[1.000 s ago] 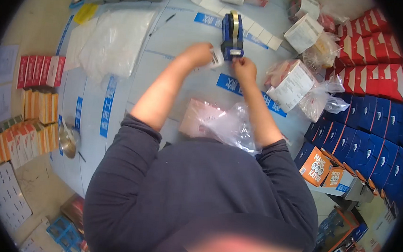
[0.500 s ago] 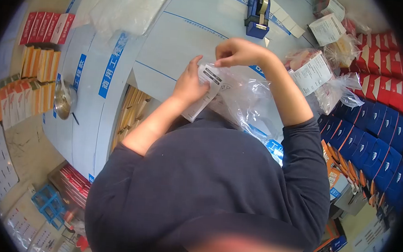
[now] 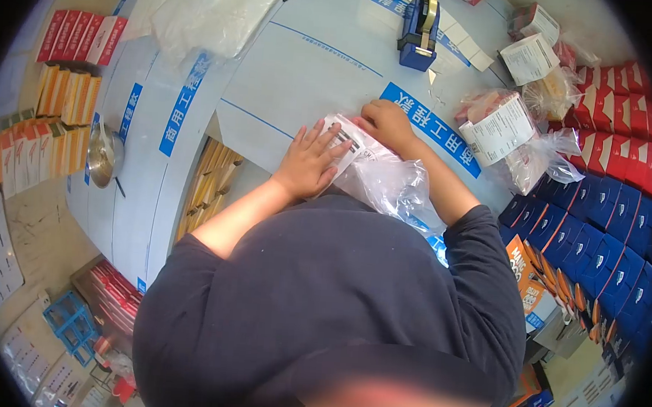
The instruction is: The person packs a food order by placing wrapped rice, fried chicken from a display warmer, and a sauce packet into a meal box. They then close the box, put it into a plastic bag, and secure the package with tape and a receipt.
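Observation:
A printed white label (image 3: 347, 146) lies on a pink package in a clear plastic bag (image 3: 391, 183), close to my body at the table's near edge. My left hand (image 3: 308, 158) rests flat on the label's left side with its fingers spread. At the package's upper right edge is my right hand (image 3: 387, 124), its fingers curled in; what they hold, if anything, is too small to make out. Beyond my hands stands a blue tape dispenser (image 3: 418, 41) with a roll of tape on it.
Bagged packages with labels (image 3: 498, 130) lie to the right, beside stacked red boxes (image 3: 608, 109) and blue boxes (image 3: 593, 227). Plastic bags (image 3: 207, 13) lie at the upper left. A metal bowl (image 3: 103, 158) and yellow-orange boxes (image 3: 67, 97) are at the left.
The label was carried from near the tape dispenser to the bagged package. My left hand has flattened over it, and my right hand has come down to the package's edge.

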A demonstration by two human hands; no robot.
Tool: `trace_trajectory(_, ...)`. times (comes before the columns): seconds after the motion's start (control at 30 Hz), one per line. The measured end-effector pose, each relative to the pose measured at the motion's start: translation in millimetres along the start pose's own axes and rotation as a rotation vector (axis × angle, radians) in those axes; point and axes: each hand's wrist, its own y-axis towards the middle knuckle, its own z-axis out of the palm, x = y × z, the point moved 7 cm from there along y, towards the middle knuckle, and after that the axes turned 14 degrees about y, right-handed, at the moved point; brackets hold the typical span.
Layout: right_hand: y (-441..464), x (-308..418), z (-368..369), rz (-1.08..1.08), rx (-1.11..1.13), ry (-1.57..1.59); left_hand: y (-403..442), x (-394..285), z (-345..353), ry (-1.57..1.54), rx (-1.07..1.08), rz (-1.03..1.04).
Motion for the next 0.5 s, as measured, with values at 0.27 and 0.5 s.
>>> trace_trajectory(0.27,15.4,-77.9,-139.8,0.411,-0.945,0.448,1.4,-1.1,2.2,-0.029,0.067,0.081)
trace_trajectory(0.5,14.3,-100.9,-80.9,0.109,-0.903,1.552,1.9,3.3,9.2,-0.050,0.061,0.073)
